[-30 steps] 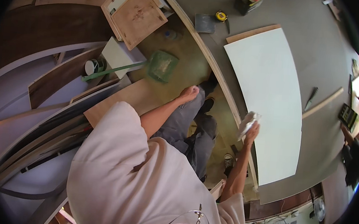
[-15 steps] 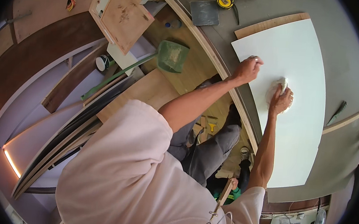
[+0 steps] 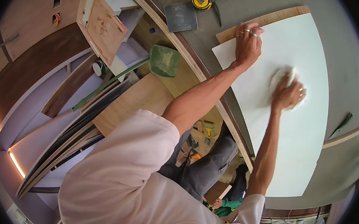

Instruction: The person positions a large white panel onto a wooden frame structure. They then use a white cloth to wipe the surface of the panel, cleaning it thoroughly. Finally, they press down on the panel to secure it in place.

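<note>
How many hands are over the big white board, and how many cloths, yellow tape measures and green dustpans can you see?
Hands: 2, the left hand and the right hand, over the white board
Cloths: 1, a white cloth, blurred
Tape measures: 1, a yellow tape measure
Dustpans: 1, a green dustpan
Total: 5

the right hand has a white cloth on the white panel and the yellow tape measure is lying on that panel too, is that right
Not quite: the yellow tape measure is not on the white panel. The head view shows it on the grey tabletop, beside the dark plate. The right hand does have the white cloth on the panel.
</note>
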`<state>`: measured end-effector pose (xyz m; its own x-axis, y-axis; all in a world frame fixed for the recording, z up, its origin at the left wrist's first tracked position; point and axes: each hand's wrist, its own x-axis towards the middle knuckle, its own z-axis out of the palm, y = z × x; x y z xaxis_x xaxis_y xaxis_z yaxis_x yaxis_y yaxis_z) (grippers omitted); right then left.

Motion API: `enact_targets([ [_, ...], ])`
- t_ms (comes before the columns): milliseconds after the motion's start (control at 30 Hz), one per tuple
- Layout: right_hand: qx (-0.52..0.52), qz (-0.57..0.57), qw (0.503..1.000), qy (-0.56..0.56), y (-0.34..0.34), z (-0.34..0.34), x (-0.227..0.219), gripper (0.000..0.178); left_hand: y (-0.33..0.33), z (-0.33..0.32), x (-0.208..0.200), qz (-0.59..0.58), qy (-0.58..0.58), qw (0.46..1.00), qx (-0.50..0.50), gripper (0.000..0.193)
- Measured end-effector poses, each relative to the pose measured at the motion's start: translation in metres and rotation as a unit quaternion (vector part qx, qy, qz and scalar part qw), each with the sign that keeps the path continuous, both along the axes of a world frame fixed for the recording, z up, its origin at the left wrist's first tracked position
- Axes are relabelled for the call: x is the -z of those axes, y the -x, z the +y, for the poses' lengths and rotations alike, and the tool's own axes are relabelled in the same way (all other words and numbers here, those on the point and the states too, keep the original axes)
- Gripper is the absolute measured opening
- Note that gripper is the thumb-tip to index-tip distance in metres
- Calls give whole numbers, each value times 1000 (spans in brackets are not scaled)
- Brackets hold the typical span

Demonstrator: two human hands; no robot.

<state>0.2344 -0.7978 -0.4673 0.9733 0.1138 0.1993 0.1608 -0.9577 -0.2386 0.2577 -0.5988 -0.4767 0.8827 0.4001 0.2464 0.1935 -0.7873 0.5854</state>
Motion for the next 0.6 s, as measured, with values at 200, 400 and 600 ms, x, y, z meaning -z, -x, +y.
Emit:
enact_targets([
  [200,-90,56,993,-46,58,5,-4,27,2,-6,-3,32,-26,999,-20,23],
  [400,-104,32,994,-20,-38,30,-5,25,-2,-6,-1,37,-28,996,-71,24],
  [600,-79,-33,996,-21,-80,44,-2,26,-11,5,-4,43,23,994,-96,25],
])
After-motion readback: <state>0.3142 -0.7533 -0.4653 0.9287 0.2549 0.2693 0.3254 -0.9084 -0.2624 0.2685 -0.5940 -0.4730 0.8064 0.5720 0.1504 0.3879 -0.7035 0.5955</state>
